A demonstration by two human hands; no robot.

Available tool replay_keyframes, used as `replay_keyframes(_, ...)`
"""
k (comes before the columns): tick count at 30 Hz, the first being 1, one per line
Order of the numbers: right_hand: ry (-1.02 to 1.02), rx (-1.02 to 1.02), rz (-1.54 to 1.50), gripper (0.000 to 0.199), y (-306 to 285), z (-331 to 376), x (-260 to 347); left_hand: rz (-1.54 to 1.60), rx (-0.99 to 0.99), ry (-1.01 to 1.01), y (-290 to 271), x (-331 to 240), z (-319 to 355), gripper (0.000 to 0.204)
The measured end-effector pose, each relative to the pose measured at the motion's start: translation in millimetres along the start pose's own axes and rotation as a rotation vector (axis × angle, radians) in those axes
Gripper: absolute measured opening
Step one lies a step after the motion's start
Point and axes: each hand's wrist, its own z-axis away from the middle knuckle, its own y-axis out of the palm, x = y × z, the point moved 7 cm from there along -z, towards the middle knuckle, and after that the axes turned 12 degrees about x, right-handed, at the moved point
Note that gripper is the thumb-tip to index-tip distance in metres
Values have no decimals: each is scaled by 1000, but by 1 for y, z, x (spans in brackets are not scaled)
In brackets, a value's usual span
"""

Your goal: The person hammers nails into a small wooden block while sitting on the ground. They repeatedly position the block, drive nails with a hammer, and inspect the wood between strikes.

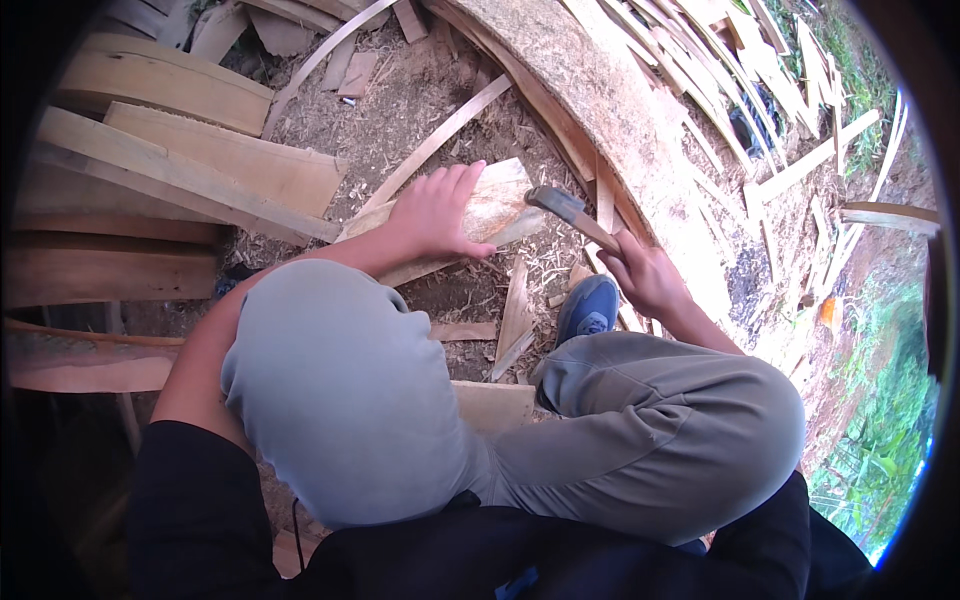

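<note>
My left hand [437,212] lies flat on a pale wooden plank piece [503,200] that rests tilted on the sawdust ground, fingers spread over its upper face. My right hand [645,275] grips the wooden handle of a hatchet [572,214]. The hatchet's dark metal head sits at the plank's right edge, touching or just beside it. I am crouched, with both knees in grey trousers filling the lower middle of the view and a blue shoe [588,307] under my right hand.
Thick boards [200,160] are stacked at the left. A big curved log or slab [600,90] runs from the top centre to the right, with thin offcuts [770,70] heaped beyond it. Wood slivers [515,320] litter the ground by my foot. Grass [880,440] lies at the right.
</note>
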Motion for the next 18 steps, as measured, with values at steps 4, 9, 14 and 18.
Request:
replay_keyframes(4, -175, -210, -211, 23, -29, 21, 17, 13, -9, -7, -10, -1, -1, 121)
replay_keyframes(9, 12, -21, 53, 18, 5, 3, -3, -13, 11, 8, -3, -4, 2, 120)
replay_keyframes(14, -336, -336, -236, 21, -33, 23, 22, 8, -5, -3, -7, 0, 0, 122)
replay_keyframes(18, -41, -41, -52, 24, -1, 0, -2, -11, 11, -3, 2, 0, -3, 121)
